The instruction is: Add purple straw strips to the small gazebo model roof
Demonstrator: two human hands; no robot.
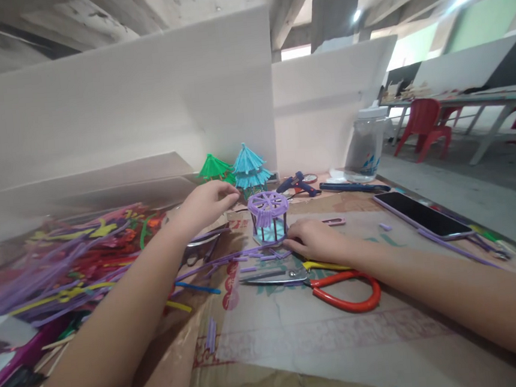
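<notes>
A small round purple model (269,207) with dark posts and a light blue base stands upright at the middle of the table. My right hand (313,237) rests at its lower right side, fingertips by the base, fingers bent; what they hold, if anything, is hidden. My left hand (213,200) is raised to the left of the model, thumb and fingertips together, and anything between them is too small to make out. Behind stand a blue tiered roof model (249,169) and a green one (213,167). Short purple pieces (272,255) lie in front of the base.
Red-handled scissors (345,288) lie in front of my right hand. Colourful strips (78,257) are heaped at left. Farther back are a glue gun (300,184), a blue cutter (354,187) and a bottle (366,145); a phone (422,215) lies at right.
</notes>
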